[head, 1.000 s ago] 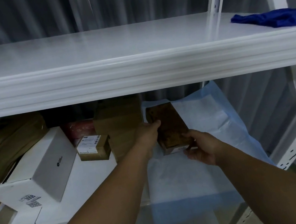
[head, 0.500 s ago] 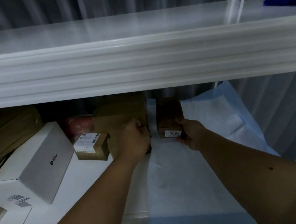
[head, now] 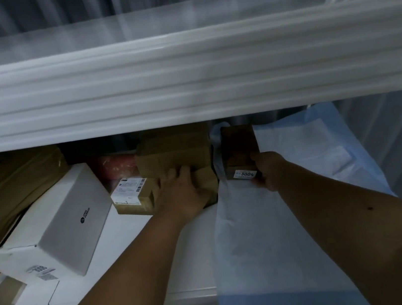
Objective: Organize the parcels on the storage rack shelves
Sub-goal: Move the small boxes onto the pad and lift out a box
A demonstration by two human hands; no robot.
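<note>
Gripping small dark-brown labelled cardboard box [head: 239, 149] with right hand [head: 266, 171], fingers wrapped around it; left hand [head: 183, 192], fingers spread, pressing crumpled tan cardboard parcel [head: 174, 153].

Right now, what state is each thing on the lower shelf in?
3004 box: upright on the blue sheet, gripped by right hand.
Brown parcel: left hand pressed on it.
Labelled box: flat, label up.
White box: tilted, untouched.
Blue sheet: spread, overhanging the shelf edge.

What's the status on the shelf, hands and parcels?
Left hand flat on the brown cardboard parcel. Right hand gripping the small box labelled 3004, standing on the blue sheet. Small labelled box close left.
</note>
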